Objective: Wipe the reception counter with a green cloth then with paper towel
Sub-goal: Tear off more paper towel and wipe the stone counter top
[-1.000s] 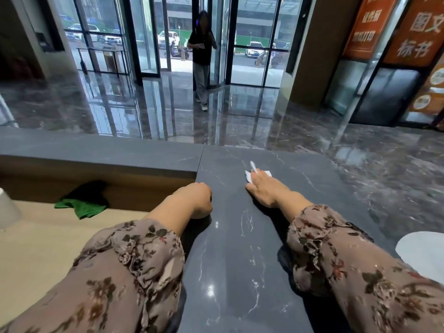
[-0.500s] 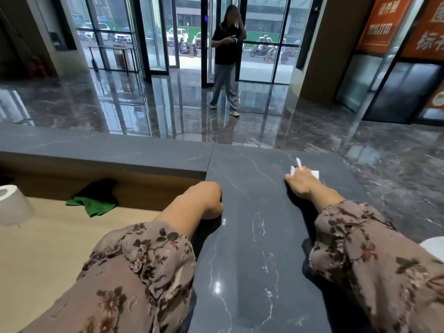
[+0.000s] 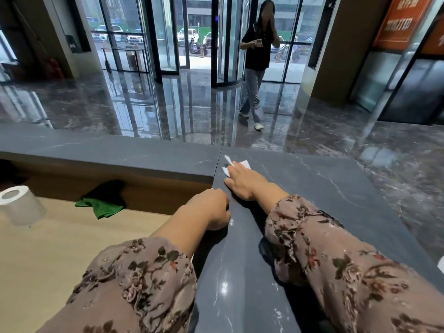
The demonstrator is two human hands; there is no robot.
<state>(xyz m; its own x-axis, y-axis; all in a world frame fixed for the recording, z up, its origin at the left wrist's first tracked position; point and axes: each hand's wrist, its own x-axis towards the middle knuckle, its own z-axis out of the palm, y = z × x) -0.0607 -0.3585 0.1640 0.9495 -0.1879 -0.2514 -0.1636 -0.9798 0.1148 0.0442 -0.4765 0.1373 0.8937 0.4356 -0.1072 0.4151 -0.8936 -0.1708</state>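
My right hand [image 3: 242, 182] lies flat on a white paper towel [image 3: 245, 163] and presses it onto the dark grey marble reception counter [image 3: 312, 188], near the seam at the counter's corner. Only the towel's corners show past my fingers. My left hand [image 3: 212, 209] rests curled on the counter's near left edge and holds nothing. The green cloth [image 3: 102, 205] lies crumpled on the lower wooden desk [image 3: 60, 248], against the counter's wooden front, well left of both hands.
A roll of paper towel [image 3: 20, 205] stands on the desk at the far left. Beyond the counter a person [image 3: 257, 61] walks across the glossy lobby floor from the glass doors. A white object [image 3: 441, 263] shows at the right edge.
My right hand has slid the paper towel left across the counter, from the far right side toward the corner seam. The left hand stays in place. The person has walked closer.
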